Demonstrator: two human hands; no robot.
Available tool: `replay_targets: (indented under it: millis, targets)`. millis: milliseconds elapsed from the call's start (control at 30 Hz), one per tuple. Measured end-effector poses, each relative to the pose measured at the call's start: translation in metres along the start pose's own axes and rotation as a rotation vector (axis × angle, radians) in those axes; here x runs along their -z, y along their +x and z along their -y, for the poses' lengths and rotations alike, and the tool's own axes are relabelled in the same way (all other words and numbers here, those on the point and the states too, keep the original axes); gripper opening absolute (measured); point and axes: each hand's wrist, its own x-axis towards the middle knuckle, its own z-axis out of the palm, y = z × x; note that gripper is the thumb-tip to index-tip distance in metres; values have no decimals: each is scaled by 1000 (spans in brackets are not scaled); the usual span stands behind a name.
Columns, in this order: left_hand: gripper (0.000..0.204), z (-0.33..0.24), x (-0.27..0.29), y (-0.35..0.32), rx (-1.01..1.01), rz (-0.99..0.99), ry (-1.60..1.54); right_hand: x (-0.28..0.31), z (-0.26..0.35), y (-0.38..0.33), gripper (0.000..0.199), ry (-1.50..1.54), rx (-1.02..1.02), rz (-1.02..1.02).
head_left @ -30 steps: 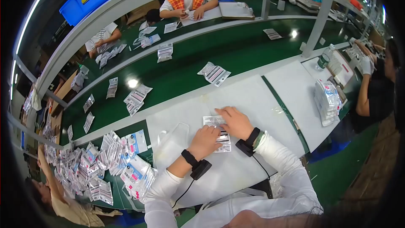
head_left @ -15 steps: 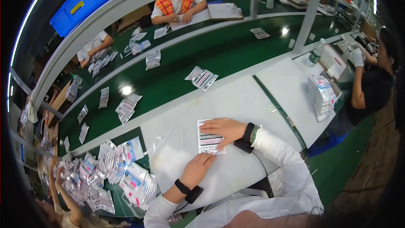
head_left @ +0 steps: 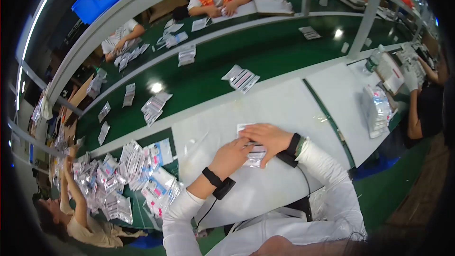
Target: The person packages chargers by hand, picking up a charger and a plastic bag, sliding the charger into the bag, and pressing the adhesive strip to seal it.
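A small silver foil packet (head_left: pixel 256 158) lies on the white work surface (head_left: pixel 215 199) in front of me. Across its upper part rests my right hand (head_left: pixel 271 138), palm down, fingers stretched out flat and thumb along the packet's right side. My left hand (head_left: pixel 231 158) reaches in from the left, its fingertips pressing on the packet and meeting the right hand's fingers. Neither hand is wrapped round anything. Much of the packet is hidden beneath the fingers. A dark band with a small black box sits on each of my wrists.
Left of the work surface lies a heap of similar packets (head_left: pixel 113 180), with a person's arms over its far side. Beyond, a green conveyor belt (head_left: pixel 199 85) carries scattered packets. At right stand a packet stack (head_left: pixel 377 111) and a plastic bottle (head_left: pixel 374 59), beside a gloved co-worker.
My left hand has moved up from the packet's lower edge onto its left side, beside my right hand. The whole view has shifted, so the scene sits farther right.
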Motion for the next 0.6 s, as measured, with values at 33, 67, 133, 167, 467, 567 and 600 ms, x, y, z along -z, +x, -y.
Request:
replay_targets:
  millis: [33, 67, 133, 167, 467, 567, 600]
  targets:
    - [32, 0, -8, 2, -23, 26, 58, -1, -1, 0, 125, -23, -10, -7]
    - [34, 0, -15, 4, -46, 51, 117, -5, -1, 2, 125, -4, -7, -11]
    - [34, -6, -26, 6, -68, 13, 173, -9, 2, 2, 126, 42, -12, -17]
    - [34, -9, -31, 6, -63, -10, 230, -7, 2, -1, 126, 28, -26, -22]
    - [32, 1, -37, 16, -102, -150, 103, -2, 1, -3, 123, 117, -59, -22]
    - [34, 2, -38, 16, -37, -163, 56, -1, -4, -5, 113, 88, -30, -8]
    - [35, 1, -38, 19, 0, -169, 33, 1, -7, -6, 107, 140, -30, -81]
